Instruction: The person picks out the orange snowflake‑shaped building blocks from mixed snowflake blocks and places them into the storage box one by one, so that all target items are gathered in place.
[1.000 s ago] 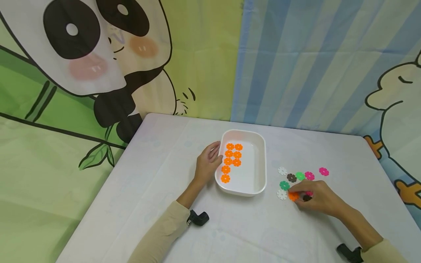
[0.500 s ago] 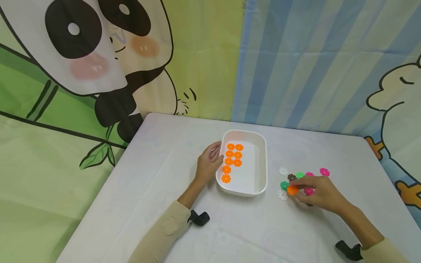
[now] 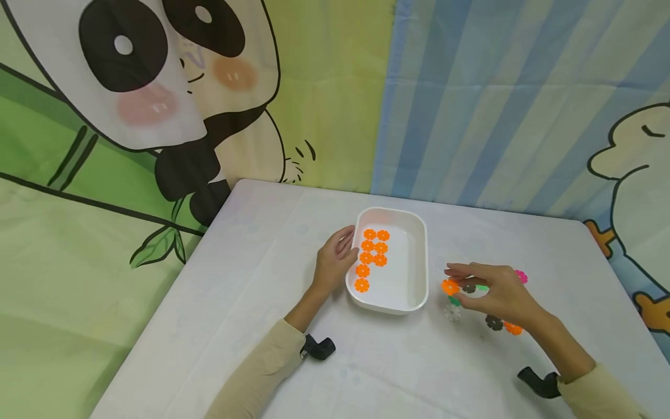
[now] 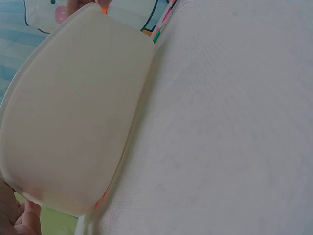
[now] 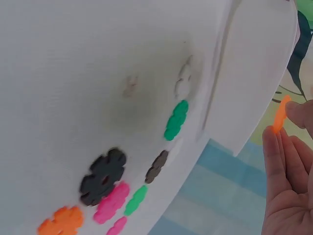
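My right hand (image 3: 497,291) pinches an orange flower-shaped disc (image 3: 450,287) between thumb and fingertips, held above the table to the right of the tray; the right wrist view shows this orange disc (image 5: 280,115) edge-on. A white rectangular tray (image 3: 423,262) stands at the table's middle, with several orange discs (image 3: 367,258) lying flat in its left part. At its left rim my left hand (image 3: 332,262) grips the tray, thumb at the edge. Most of the left hand is out of the left wrist view, where the tray's outer wall (image 4: 78,107) fills the left side.
Beneath and around the right hand lie loose discs: a white disc (image 3: 452,312), a dark disc (image 3: 494,322), an orange disc (image 3: 513,328), a green disc (image 5: 176,120) and pink discs (image 5: 111,202). A cartoon curtain (image 3: 324,93) hangs behind the table.
My right hand has lifted the orange disc off the group and carried it up and left toward the tray. A dark disc and another orange disc came into sight. The left hand stays at the rim.
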